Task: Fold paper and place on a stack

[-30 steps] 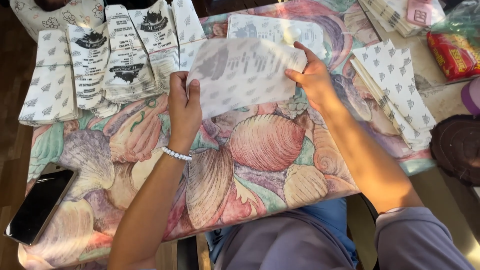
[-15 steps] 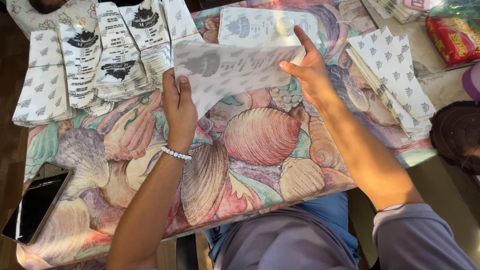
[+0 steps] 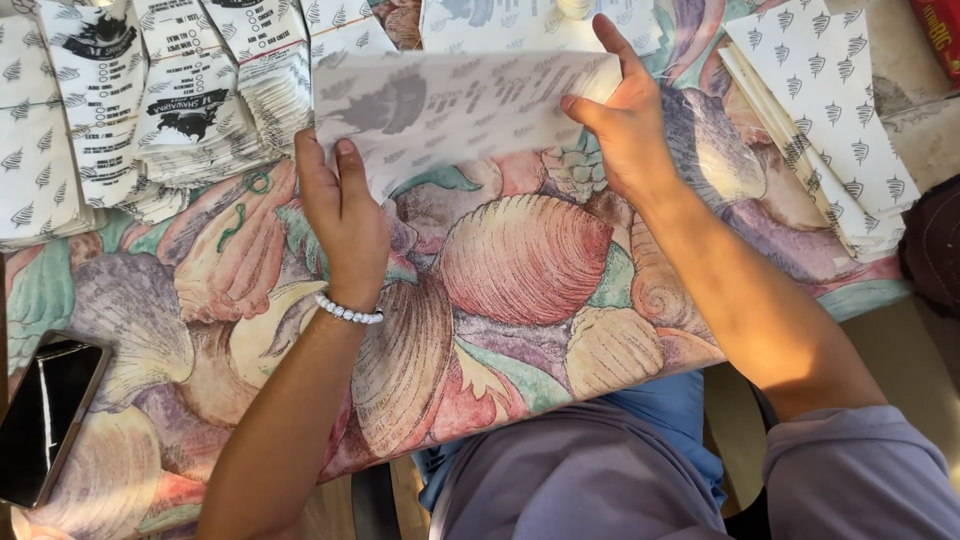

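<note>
A thin white printed paper sheet [image 3: 460, 110] lies across the shell-patterned tablecloth [image 3: 520, 260], seen from its back with grey print showing through. My left hand [image 3: 340, 210], with a white bead bracelet at the wrist, pinches the sheet's lower left corner. My right hand [image 3: 625, 120] holds the sheet's right edge, fingers spread against it. The sheet's lower edge is folded upward.
Stacks of folded printed paper bags [image 3: 150, 100] fill the back left. Flat patterned sheets [image 3: 830, 120] are piled at the right. More sheets [image 3: 520, 25] lie behind. A black phone [image 3: 45, 420] rests at the front left edge. A red packet [image 3: 940, 35] sits far right.
Both hands have carried the sheet's near edge up and away from me, so it now shows as a narrower folded band. The view has also shifted slightly closer.
</note>
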